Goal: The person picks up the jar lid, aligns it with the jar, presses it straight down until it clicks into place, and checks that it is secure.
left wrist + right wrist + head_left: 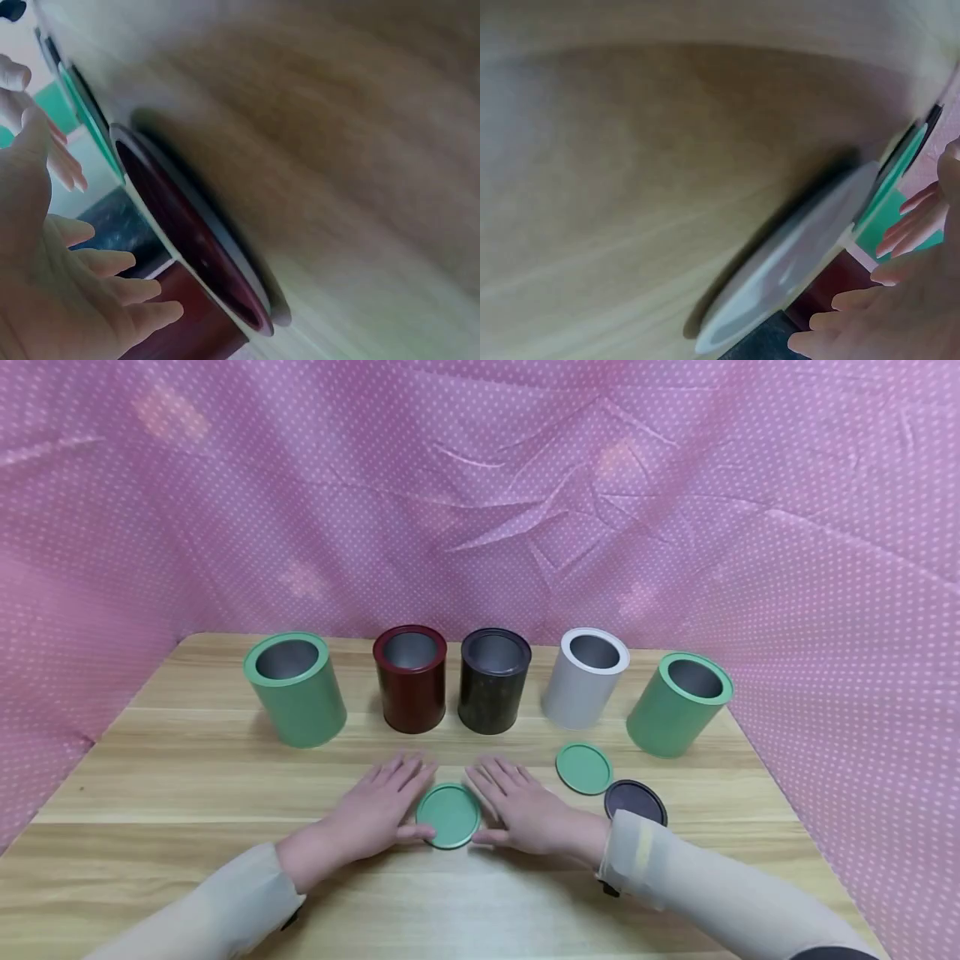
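A green round lid (448, 816) lies flat on the wooden table between my two hands. My left hand (367, 818) is on its left side, with straight, slightly spread fingers and the thumb by the lid's rim. On the other side, my right hand (528, 814) has its fingers extended too, and its thumb points at the lid. Neither hand grips anything. In the left wrist view a dark red lid (199, 240) shows close to the left hand. A white lid (795, 262) appears by the right hand in the right wrist view. The head view does not show these two lids.
Along the back stand a green can (306, 710), a dark red can (414, 697), a black can (491, 697), a white can (579, 693) and another green can (671, 718), all uncovered. To the right lie a second green lid (584, 768) and a black lid (636, 800).
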Tool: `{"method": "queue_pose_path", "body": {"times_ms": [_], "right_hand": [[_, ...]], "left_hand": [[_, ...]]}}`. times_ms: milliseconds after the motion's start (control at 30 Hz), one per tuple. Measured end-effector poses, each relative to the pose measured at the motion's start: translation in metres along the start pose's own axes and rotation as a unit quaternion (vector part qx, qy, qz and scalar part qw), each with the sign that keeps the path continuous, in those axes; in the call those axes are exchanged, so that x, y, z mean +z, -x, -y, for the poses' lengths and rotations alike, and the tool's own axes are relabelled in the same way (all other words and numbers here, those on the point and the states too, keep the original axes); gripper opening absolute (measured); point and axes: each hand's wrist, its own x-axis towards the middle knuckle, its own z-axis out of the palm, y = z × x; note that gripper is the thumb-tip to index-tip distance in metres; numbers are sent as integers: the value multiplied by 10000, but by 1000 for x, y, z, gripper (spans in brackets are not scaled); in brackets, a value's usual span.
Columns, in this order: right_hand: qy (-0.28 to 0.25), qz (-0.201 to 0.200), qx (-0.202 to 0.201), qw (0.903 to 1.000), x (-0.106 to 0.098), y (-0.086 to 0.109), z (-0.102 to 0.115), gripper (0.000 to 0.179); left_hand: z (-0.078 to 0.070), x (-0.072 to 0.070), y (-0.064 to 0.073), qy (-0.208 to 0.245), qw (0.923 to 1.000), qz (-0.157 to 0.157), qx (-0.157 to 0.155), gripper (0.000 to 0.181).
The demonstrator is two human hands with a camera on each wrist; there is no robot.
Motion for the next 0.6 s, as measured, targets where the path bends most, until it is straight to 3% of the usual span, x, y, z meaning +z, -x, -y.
{"method": "queue_pose_path", "body": {"times_ms": [333, 600], "right_hand": [[-246, 363, 310, 9986, 1, -17, 6, 91], [-383, 444, 460, 9972, 0, -34, 8, 90]], "left_hand": [[15, -2, -8, 296, 9978, 586, 74, 95], [35, -6, -13, 475, 9963, 667, 243, 94]]}}
